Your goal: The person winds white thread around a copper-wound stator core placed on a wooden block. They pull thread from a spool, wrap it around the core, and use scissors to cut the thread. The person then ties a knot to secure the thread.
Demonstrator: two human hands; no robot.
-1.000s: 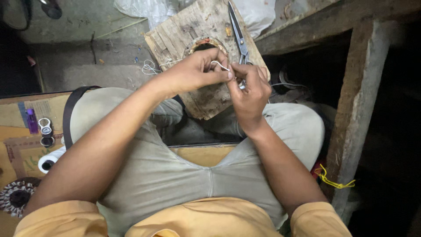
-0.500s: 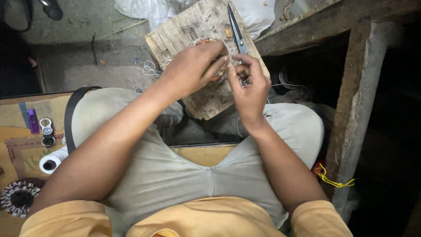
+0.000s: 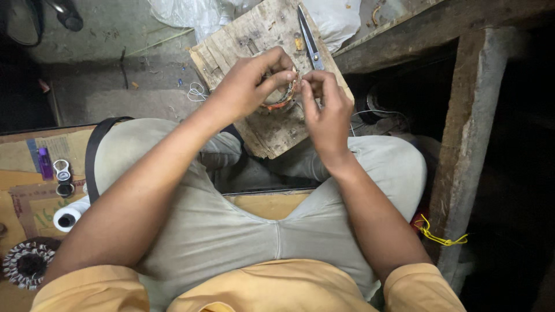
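My left hand grips a round coil of copper-coloured wire that rests on a worn wooden board in front of my knees. Fingers and thumb curl over the coil's top and side. My right hand is beside it on the right, fingertips pinched at the coil's upper edge, where something thin is held; the hands hide what it is. A pair of scissors lies on the board just beyond my hands.
A rough wooden post and beam stand to the right, with yellow wire at its foot. On cardboard at left lie tape rolls, a purple lighter, a white roll and a motor stator. White plastic bags lie beyond the board.
Both hands have moved slightly up the board towards the scissors. The white strand seen between my fingers a second ago is hidden now, and my left fingers have closed further over the coil.
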